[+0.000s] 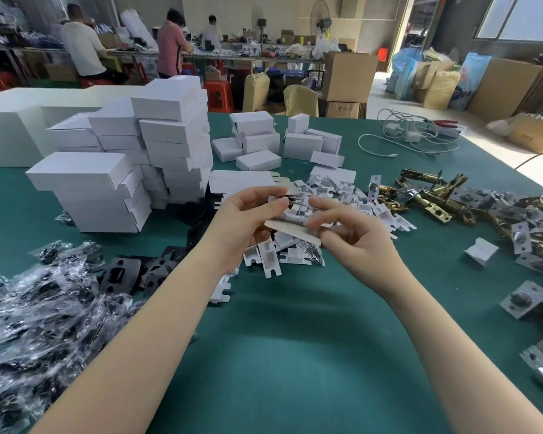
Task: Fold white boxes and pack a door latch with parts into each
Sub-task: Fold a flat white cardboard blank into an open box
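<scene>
Between both hands, flat box blank (290, 228) runs 9-to-3; left hand (248, 220) and right hand (350, 234) pinch opposite ends, latches (433, 195) at 2 o'clock.

Green counter (295, 355). Far right on it: white charger cables (411, 136), red-handled pliers (442, 122). Behind: red stool (219, 95), brown cartons (348, 76), standing fan (322, 18), three people at benches.
</scene>
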Demonstrator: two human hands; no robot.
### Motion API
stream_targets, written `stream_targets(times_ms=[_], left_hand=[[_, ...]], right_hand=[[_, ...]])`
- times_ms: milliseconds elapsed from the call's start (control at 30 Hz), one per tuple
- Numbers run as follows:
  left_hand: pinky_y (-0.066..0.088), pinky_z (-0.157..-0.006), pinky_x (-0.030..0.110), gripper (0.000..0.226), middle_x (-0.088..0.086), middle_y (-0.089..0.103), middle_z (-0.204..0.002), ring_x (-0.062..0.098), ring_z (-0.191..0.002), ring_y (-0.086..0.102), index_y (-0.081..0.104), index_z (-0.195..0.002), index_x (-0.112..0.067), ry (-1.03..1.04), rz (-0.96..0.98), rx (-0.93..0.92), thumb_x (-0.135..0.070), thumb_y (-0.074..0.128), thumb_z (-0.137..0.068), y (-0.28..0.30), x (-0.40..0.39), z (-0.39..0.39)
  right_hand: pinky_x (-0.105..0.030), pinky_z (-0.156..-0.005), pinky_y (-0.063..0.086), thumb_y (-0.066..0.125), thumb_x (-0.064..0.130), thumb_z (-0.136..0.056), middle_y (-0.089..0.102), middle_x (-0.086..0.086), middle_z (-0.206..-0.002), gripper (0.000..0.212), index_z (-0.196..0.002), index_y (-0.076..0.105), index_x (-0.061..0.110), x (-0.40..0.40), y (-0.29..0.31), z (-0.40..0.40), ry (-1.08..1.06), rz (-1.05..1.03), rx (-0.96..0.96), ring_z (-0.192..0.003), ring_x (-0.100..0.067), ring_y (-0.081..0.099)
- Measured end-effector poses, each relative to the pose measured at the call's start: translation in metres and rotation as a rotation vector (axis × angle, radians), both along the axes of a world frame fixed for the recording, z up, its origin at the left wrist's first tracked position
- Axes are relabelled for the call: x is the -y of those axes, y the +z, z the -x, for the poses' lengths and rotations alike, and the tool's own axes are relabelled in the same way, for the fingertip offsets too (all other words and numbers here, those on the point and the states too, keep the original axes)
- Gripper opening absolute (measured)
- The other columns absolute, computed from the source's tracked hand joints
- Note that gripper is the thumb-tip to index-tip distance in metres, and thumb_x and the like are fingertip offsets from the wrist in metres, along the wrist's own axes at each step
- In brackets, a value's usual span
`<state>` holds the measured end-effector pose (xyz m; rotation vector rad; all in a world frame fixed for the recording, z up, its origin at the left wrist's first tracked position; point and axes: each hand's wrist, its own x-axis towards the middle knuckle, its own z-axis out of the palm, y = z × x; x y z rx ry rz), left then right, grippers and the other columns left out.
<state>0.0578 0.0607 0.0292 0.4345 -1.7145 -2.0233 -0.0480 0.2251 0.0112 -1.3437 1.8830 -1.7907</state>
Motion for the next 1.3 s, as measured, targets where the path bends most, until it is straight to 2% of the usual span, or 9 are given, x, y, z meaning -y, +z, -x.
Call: stream_targets(times_ms=[100, 300, 433, 533, 633, 833, 1067, 1200, 1300], left_hand=[[0.050, -0.054, 0.016, 0.019, -0.012, 0.071, -0.074, 0.004, -0.063, 0.066, 0.079, -0.083, -0.033, 0.004, -0.014, -0.002, -0.015, 0.073, -0.086, -0.001, -0.001, 0.001], [0.053, -0.060, 0.019, 0.015, -0.007, 0.074, -0.083, 0.011, -0.070, 0.069, 0.079, -0.091, -0.031, -0.110, 0.034, 0.005, -0.019, 0.073, -0.083, -0.002, -0.002, 0.001], [0.056, -0.065, 0.021, 0.015, 0.003, 0.075, -0.093, 0.019, -0.072, 0.072, 0.079, -0.093, -0.026, -0.168, 0.037, -0.022, -0.016, 0.070, -0.086, -0.002, -0.005, 0.000], [0.056, -0.066, 0.021, 0.020, 0.003, 0.075, -0.089, 0.018, -0.073, 0.072, 0.079, -0.093, -0.025, -0.154, 0.071, -0.037, -0.009, 0.067, -0.090, -0.001, -0.005, -0.001], [0.056, -0.068, 0.021, 0.020, 0.002, 0.076, -0.090, 0.017, -0.075, 0.073, 0.078, -0.096, -0.027, -0.140, 0.106, -0.041, -0.011, 0.068, -0.090, -0.001, -0.004, -0.002], [0.056, -0.070, 0.021, 0.018, 0.000, 0.075, -0.097, 0.019, -0.074, 0.072, 0.078, -0.098, -0.034, -0.168, 0.124, -0.082, -0.032, 0.063, -0.089, 0.001, -0.009, -0.002], [0.059, -0.077, 0.030, 0.007, -0.019, 0.071, -0.110, 0.015, -0.089, 0.071, 0.078, -0.085, -0.033, -0.039, 0.268, -0.122, -0.031, 0.074, -0.080, -0.007, -0.019, 0.006], [0.058, -0.084, 0.033, 0.011, -0.005, 0.071, -0.113, 0.014, -0.099, 0.068, 0.077, -0.094, -0.022, 0.083, 0.362, -0.139, -0.015, 0.070, -0.089, -0.015, -0.024, 0.010], [0.052, -0.074, 0.016, 0.021, -0.016, 0.066, -0.111, 0.003, -0.087, 0.065, 0.075, -0.090, -0.030, 0.173, 0.432, -0.211, -0.009, 0.072, -0.087, -0.019, -0.033, 0.012]], right_hand=[[-0.052, -0.078, 0.054, 0.049, 0.002, -0.083, 0.061, 0.014, -0.128, 0.043, -0.086, 0.075, 0.036, -0.001, 0.000, 0.001, -0.009, -0.049, -0.025, -0.101, -0.043, 0.061], [-0.031, -0.069, 0.056, 0.071, 0.023, -0.082, 0.064, 0.004, -0.119, 0.010, -0.084, 0.070, 0.032, 0.001, 0.002, 0.000, -0.059, 0.072, -0.107, -0.088, -0.024, 0.070], [-0.037, -0.056, 0.051, 0.065, 0.007, -0.092, 0.065, 0.022, -0.112, 0.041, -0.080, 0.067, 0.047, 0.003, 0.000, 0.004, -0.108, 0.094, -0.083, -0.072, -0.037, 0.068], [-0.014, -0.068, 0.050, 0.066, 0.010, -0.090, 0.062, 0.007, -0.117, 0.024, -0.081, 0.069, 0.032, 0.002, -0.001, 0.005, -0.035, 0.087, -0.126, -0.108, -0.011, 0.064], [-0.019, -0.077, 0.052, 0.063, 0.022, -0.088, 0.060, 0.009, -0.117, 0.010, -0.087, 0.069, 0.030, 0.003, 0.000, 0.006, -0.030, 0.059, -0.145, -0.124, -0.011, 0.055], [-0.059, -0.062, 0.049, 0.057, 0.032, -0.095, 0.065, -0.006, -0.095, 0.024, -0.102, 0.058, 0.054, 0.008, -0.002, -0.003, -0.147, 0.126, -0.047, -0.071, -0.052, 0.060], [-0.061, -0.065, 0.051, 0.055, 0.031, -0.099, 0.060, 0.010, -0.077, 0.020, -0.080, 0.060, 0.035, 0.013, -0.005, -0.005, -0.299, 0.097, -0.004, -0.077, -0.037, 0.061], [-0.058, -0.072, 0.055, 0.060, 0.030, -0.097, 0.068, 0.008, -0.091, 0.009, -0.092, 0.064, 0.025, 0.016, -0.009, -0.007, -0.331, 0.103, 0.171, -0.083, -0.024, 0.064], [-0.030, -0.075, 0.059, 0.061, 0.035, -0.095, 0.068, -0.005, -0.120, 0.029, -0.121, 0.056, 0.024, 0.021, -0.007, -0.008, -0.229, 0.139, 0.617, -0.099, -0.022, 0.071]])
